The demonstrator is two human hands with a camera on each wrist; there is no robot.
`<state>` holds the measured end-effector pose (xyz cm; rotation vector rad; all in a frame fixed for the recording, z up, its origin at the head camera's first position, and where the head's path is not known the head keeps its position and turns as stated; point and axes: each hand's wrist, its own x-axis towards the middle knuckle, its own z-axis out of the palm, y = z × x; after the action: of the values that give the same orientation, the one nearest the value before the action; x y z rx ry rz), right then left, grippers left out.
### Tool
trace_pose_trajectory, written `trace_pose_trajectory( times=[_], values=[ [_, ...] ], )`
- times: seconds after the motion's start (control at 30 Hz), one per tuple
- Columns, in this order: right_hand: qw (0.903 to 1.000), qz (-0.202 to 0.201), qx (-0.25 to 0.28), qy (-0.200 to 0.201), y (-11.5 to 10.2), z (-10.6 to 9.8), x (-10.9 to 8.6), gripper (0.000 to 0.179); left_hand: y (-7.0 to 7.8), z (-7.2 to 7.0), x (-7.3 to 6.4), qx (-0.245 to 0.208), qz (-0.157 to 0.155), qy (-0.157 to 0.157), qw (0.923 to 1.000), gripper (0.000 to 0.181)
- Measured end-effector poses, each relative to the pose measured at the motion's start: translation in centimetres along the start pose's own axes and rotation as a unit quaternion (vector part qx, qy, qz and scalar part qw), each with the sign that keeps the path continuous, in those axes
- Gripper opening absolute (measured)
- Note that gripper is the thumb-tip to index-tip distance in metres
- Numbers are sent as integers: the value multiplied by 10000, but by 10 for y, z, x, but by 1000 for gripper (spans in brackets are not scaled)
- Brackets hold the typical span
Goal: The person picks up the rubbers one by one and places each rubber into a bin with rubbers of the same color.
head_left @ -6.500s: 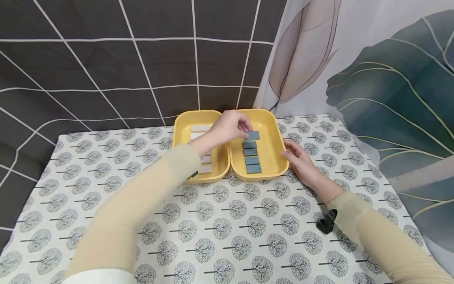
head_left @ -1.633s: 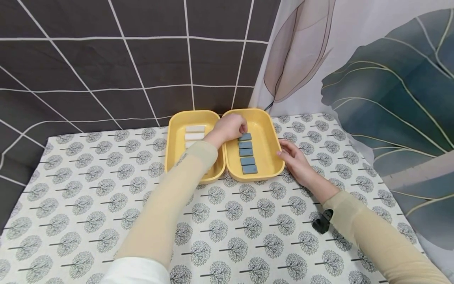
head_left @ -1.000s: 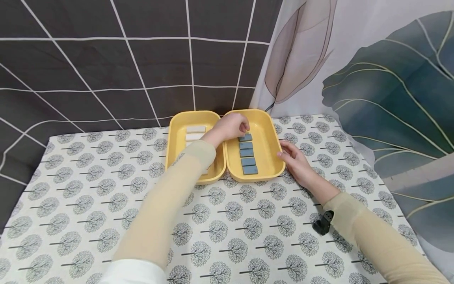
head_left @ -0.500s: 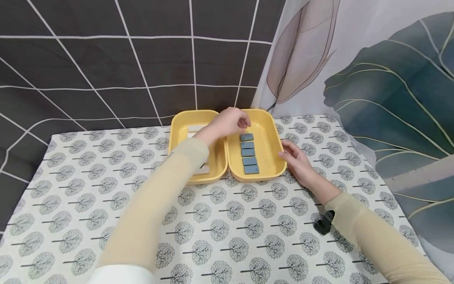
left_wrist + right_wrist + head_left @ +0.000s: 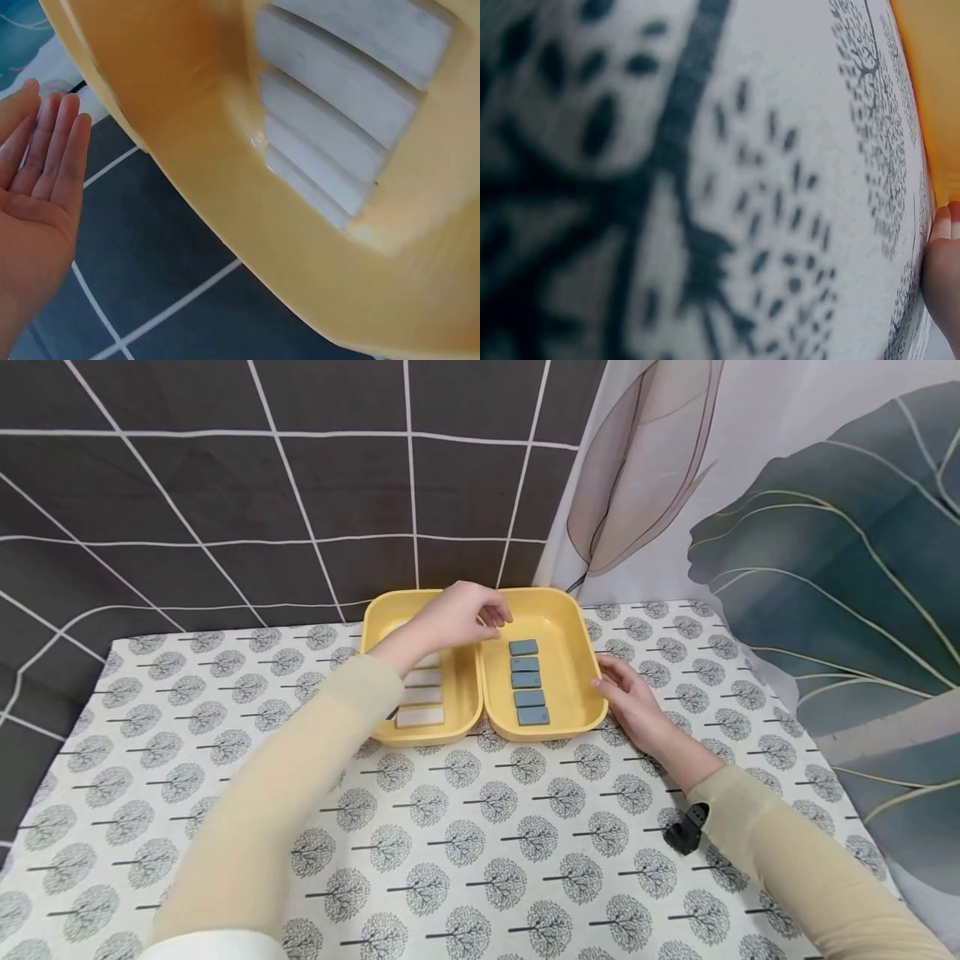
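Over the seam between two yellow trays my left hand hangs with loosely bent fingers and nothing in them. The left wrist view shows its palm and spread-out fingers beside the tray wall. Several blue-grey tiles lie in a column in the right tray. Pale tiles form a similar column in the left tray, partly covered by my left hand and forearm. My right hand holds the right tray's outer side, thumb tip over the rim and fingers against the outside wall.
A tree-print cloth covers the table under the trays. Close behind them hangs a dark gridded curtain, with a leaf-patterned curtain at the right. A black strap piece sits at the right wrist.
The blue-grey tile pinched in my left hand earlier now lies at the far end of its column. That hand has let go, risen and moved left. My right hand stays at the tray.
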<state>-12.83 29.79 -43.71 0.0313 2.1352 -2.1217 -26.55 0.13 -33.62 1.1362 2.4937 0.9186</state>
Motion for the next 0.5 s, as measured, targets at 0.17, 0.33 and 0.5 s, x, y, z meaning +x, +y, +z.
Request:
trace_pose_trajectory(
  times=[0.17,0.33,0.5],
  values=[
    [10000,32,2,-6,3,1,0,58,-5,-7,-24,-248,-78,160,9995,25],
    [10000,9,58,1,3,2,0,58,-12,-15,-51,-367,-211,439,9981,30],
    [9999,61,134,47,0,4,-2,59,-20,-23,-80,-317,-250,737,9965,31]
  ],
)
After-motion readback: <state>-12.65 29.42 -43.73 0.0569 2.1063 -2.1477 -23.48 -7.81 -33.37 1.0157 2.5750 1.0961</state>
